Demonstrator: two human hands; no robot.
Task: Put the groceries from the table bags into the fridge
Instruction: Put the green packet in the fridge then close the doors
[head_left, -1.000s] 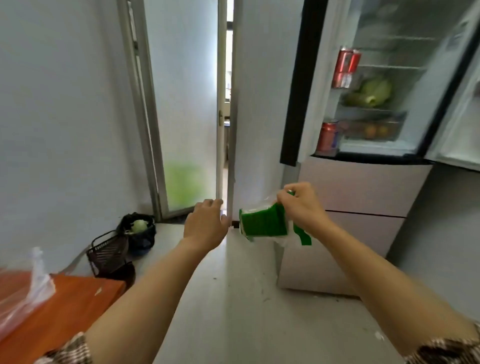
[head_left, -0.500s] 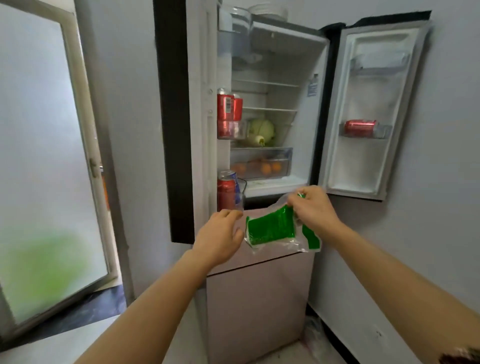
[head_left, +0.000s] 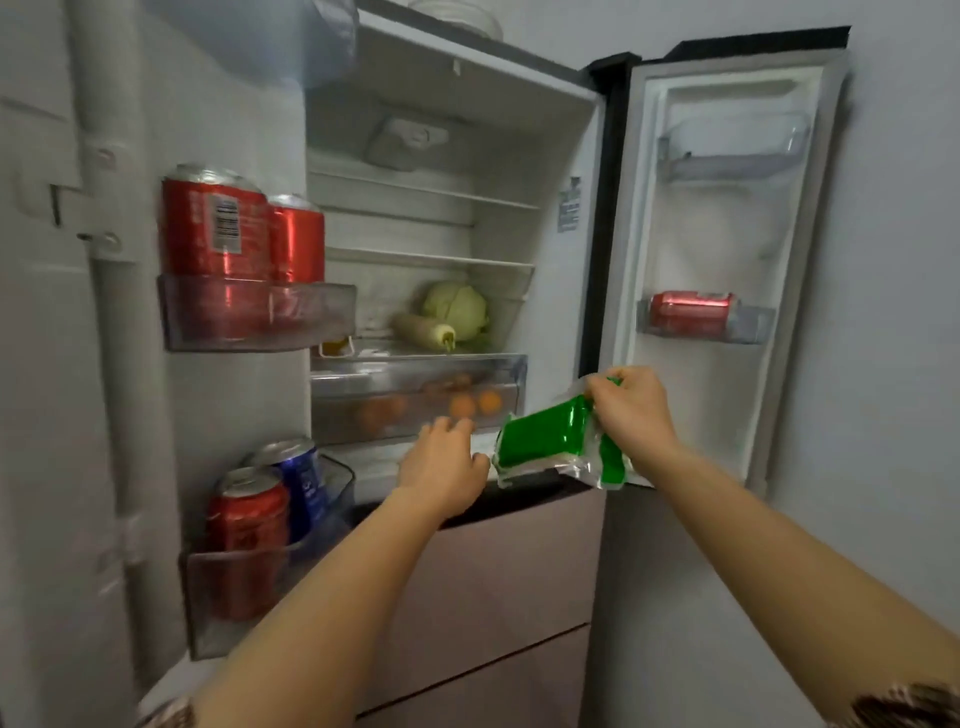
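The green packet (head_left: 540, 436) dangles below the pinching right hand (head_left: 631, 410); the slack, empty left hand (head_left: 441, 462) leads, probably to open the crisper drawer (head_left: 415, 384) ahead.

Pale grey-blue wall (head_left: 904, 249) runs down the right side, smooth and matte. Light sits soft and even up top, dimming to a duller grey lower down.
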